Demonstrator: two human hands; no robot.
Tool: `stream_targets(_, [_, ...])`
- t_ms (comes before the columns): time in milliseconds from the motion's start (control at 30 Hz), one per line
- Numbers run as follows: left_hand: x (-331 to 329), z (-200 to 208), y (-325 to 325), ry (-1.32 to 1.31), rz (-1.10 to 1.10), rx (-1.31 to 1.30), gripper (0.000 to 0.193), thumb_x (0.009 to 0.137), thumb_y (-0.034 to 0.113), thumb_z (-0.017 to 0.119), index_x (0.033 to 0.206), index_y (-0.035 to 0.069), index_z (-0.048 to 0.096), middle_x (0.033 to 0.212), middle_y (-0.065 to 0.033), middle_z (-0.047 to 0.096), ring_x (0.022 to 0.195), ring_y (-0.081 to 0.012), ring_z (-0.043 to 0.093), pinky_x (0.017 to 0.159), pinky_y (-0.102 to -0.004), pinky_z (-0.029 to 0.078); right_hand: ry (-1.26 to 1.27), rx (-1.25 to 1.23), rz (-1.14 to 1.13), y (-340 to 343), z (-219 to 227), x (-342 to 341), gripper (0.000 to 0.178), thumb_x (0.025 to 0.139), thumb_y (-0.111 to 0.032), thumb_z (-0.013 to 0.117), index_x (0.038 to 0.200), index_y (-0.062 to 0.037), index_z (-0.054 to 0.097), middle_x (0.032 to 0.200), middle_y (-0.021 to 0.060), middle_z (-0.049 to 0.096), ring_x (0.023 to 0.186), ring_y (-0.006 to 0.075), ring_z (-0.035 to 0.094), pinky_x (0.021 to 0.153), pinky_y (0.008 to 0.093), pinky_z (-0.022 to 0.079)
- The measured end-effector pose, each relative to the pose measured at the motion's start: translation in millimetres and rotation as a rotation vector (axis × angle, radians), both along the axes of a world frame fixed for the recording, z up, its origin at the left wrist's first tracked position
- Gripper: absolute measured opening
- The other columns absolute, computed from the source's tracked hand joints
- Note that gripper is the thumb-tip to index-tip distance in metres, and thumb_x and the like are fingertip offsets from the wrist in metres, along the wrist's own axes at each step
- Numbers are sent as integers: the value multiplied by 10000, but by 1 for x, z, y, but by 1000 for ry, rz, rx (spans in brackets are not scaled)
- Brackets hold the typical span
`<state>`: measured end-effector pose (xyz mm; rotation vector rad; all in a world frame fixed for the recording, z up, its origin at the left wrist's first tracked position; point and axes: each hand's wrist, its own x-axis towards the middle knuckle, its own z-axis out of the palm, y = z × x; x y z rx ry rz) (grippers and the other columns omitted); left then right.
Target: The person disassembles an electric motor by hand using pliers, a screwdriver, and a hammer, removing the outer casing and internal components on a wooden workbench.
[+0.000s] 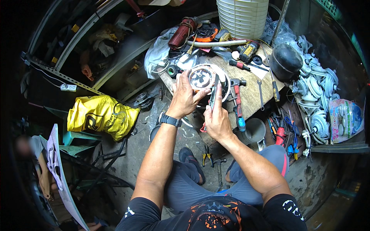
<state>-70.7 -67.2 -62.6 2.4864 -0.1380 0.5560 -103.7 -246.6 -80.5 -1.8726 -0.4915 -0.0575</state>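
A round motor stator (202,77) with copper-coloured winding around its rim sits in a white ring-shaped housing (224,73) at the near edge of the bench. My left hand (182,97) grips the stator's left and near side, thumb stretched across toward the right. In my right hand (219,120) is a slim dark hand tool (213,97), pointing away from me against the housing's near right side. The fingers partly cover that tool, so its exact kind does not show. Just right of the housing lies a red-handled hammer (237,104).
An adjustable wrench (260,95), a screwdriver (276,91) and a yellow-black drill (248,51) lie on the wooden board (246,73). White motor parts (314,88) pile up at right. Pliers (207,156) rest on the floor; a yellow bag (102,115) stands left. Another person (42,165) sits far left.
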Motion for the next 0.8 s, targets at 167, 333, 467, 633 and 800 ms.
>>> stream_targets(167, [-1,0,-1,-2,-3,-12,1008,857,581,792,1509,-38,338,1352,-256,510,1265,-405,490,1061,-511,354,-45,10,18,0,4,-1,891,996,-62,521,1658,-31,-75,787,329,672,724,519,682,643,609,502])
stream_targets(333, [0,-2,2,-13,5,12,1013,854,571,799,1513,-39,329,1349,-257,507,1262,-405,487,1067,-513,352,-18,-83,12,3,6,1,912,995,-71,525,1649,-30,-110,784,321,678,710,507,688,646,596,527])
stream_targets(467, [-2,8,-4,79,10,5,994,897,521,790,1534,-67,305,1443,-302,486,1374,-439,461,1180,-503,343,63,-127,52,2,10,-3,946,995,-85,532,1624,-2,-169,747,312,674,691,511,682,644,603,538])
stream_targets(633, [-4,5,-2,57,6,17,989,901,522,784,1532,-70,304,1440,-306,485,1369,-442,465,1179,-501,346,53,-69,54,7,-3,-13,936,1016,-87,521,1625,-28,-188,743,306,677,691,513,684,629,614,525])
stream_targets(800, [-3,7,-3,76,16,23,998,907,530,773,1525,-94,301,1449,-316,478,1376,-447,461,1183,-501,344,44,19,51,12,-14,-13,922,1030,-90,516,1633,-50,-181,755,319,678,703,519,687,623,616,518])
